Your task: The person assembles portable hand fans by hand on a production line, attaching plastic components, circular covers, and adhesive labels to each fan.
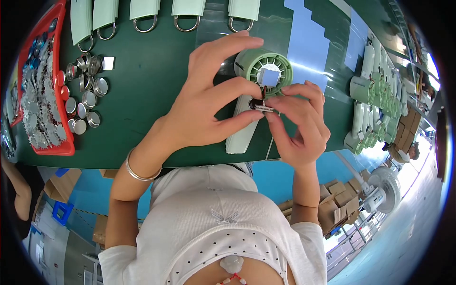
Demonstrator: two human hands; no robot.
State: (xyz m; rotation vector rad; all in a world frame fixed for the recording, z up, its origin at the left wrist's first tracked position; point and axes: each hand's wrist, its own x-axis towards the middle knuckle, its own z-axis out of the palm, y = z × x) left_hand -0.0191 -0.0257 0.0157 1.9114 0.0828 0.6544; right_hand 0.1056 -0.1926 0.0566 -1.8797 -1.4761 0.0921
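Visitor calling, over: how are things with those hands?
Left hand pinching small dark-and-silver part; right hand at its end. Round green housing close beyond. No obstruction visible.

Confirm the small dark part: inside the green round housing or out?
Out. The small dark part is pinched between the left hand's thumb and finger, outside the green round housing's rim.

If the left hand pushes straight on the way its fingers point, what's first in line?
Beyond the small part it pinches, the left hand would likely meet the right hand, fingertips first. Depth is hard to judge from this one view.
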